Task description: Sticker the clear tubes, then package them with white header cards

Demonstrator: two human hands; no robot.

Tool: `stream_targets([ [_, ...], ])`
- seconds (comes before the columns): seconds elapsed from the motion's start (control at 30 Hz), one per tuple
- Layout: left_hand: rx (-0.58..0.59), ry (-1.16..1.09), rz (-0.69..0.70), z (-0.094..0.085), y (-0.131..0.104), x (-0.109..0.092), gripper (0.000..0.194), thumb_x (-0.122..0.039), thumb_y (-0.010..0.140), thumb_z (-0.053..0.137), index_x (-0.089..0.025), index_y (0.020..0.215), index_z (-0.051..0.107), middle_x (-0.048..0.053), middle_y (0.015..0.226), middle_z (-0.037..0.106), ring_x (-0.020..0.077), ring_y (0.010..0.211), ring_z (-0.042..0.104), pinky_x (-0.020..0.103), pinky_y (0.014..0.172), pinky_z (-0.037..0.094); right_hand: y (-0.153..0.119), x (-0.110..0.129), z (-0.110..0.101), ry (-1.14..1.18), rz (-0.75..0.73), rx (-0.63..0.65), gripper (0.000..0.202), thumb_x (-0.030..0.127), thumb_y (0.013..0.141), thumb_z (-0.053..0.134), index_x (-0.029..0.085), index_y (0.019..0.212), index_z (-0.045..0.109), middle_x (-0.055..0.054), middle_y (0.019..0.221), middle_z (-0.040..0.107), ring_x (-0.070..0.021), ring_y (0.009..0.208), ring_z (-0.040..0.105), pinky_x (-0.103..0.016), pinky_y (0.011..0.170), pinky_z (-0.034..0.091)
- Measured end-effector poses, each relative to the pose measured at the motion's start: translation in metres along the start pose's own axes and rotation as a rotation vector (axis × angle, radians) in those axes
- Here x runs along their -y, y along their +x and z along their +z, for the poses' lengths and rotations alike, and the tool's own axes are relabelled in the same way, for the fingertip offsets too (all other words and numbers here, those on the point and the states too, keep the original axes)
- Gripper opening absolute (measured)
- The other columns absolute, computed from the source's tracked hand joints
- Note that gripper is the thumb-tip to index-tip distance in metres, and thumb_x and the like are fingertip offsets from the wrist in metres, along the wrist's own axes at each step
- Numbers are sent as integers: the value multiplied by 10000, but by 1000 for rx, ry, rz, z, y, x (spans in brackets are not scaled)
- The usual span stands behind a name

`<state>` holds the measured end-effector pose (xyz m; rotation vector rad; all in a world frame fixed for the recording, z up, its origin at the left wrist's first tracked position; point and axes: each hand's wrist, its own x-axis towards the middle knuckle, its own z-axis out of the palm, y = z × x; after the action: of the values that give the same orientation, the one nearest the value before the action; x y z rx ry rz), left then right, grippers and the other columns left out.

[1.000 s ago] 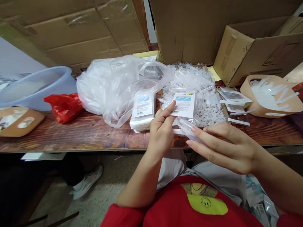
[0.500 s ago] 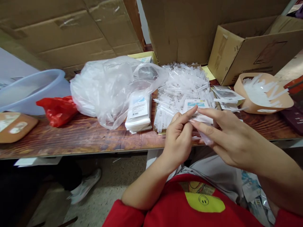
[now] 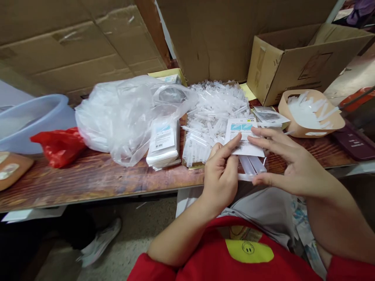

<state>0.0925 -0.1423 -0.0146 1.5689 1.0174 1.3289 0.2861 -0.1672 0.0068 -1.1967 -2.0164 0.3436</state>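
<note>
A clear plastic packet with a white printed card (image 3: 244, 136) and translucent strips (image 3: 252, 164) in it is held above the table's front edge. My left hand (image 3: 221, 175) closes on its left side, index finger lying on the card and the other fingers curled. On the right, my right hand (image 3: 288, 164) has its fingers spread, with fingertips on the card's right edge and the thumb by the packet's lower end. Behind the packet lies a heap of translucent plastic tubes (image 3: 218, 105). A stack of similar printed packets (image 3: 164, 142) stands left of the heap.
Further left are a clear plastic bag (image 3: 117, 117), a red bag (image 3: 58, 146) and a blue basin (image 3: 38, 117). To the right are flat packets (image 3: 269, 115), a beige bin (image 3: 310, 132) of translucent strips and a cardboard box (image 3: 307, 70). Another person's shoe (image 3: 101, 240) shows below the table.
My right hand has opened from its grip near my left fingertips, and its fingers are now spread. The packet lies flatter, showing more of the card and strips. The view has shifted slightly right.
</note>
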Motion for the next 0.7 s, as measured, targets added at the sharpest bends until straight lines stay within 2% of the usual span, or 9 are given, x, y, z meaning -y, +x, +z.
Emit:
stream_targets([
  [0.13, 77, -9, 118, 5, -7, 1, 456, -110, 958, 500, -258, 1327, 723, 47, 920, 665, 167, 863, 569, 310, 810, 504, 0, -4, 8, 147, 94, -154, 436, 400, 811, 845, 291, 1220, 740, -89, 1400, 659, -293, 1312, 631, -470, 1084, 561],
  [0.2, 126, -17, 172, 7, -10, 0, 455, -108, 976, 490, -256, 1347, 708, 53, 931, 671, 170, 869, 561, 307, 808, 504, 0, -6, 11, 194, 114, -243, 298, 271, 806, 831, 266, 1097, 766, -86, 1310, 709, -270, 1240, 676, -445, 1047, 579],
  [0.3, 163, -5, 253, 12, -14, -1, 455, -96, 989, 481, -254, 1355, 699, 67, 981, 668, 170, 889, 552, 302, 812, 512, 0, -6, 15, 214, 100, -328, 226, 116, 789, 760, 250, 970, 761, -63, 1200, 754, -239, 1162, 711, -417, 1021, 583],
  [0.43, 212, 41, 318, 12, -18, -4, 468, -119, 994, 516, -268, 1419, 642, 55, 931, 616, 151, 817, 557, 279, 750, 523, 6, -16, 11, 203, 78, -385, 148, 123, 804, 747, 240, 894, 752, -53, 1132, 773, -237, 1104, 731, -433, 997, 592],
  [0.5, 265, 61, 275, 2, -18, -5, 543, -159, 995, 549, -303, 1518, 527, 30, 870, 598, 141, 734, 569, 270, 683, 527, 16, -34, 1, 156, 77, -422, 139, 157, 800, 761, 237, 913, 758, -59, 1144, 768, -250, 1112, 725, -461, 1001, 591],
  [0.57, 269, 86, 214, -18, -13, -6, 611, -200, 988, 583, -329, 1565, 432, 7, 838, 604, 127, 652, 577, 258, 610, 519, 32, -60, -14, 81, 108, -440, 155, 195, 771, 788, 222, 921, 760, -73, 1139, 763, -258, 1083, 723, -454, 958, 602],
  [0.63, 150, 197, 200, -47, 0, -6, 538, -246, 963, 622, -313, 1486, 515, 0, 857, 608, 108, 606, 568, 241, 543, 483, 51, -90, -32, -2, 202, -415, 206, 229, 728, 820, 192, 922, 761, -91, 1057, 770, -243, 957, 726, -397, 828, 610],
  [0.7, 11, 425, 186, -80, 20, -5, 345, -297, 946, 630, -267, 1288, 667, 11, 856, 604, 113, 644, 577, 232, 525, 451, 71, -118, -47, -143, 312, -301, 320, 284, 735, 826, 166, 1025, 760, -113, 1066, 759, -220, 886, 704, -364, 774, 581],
])
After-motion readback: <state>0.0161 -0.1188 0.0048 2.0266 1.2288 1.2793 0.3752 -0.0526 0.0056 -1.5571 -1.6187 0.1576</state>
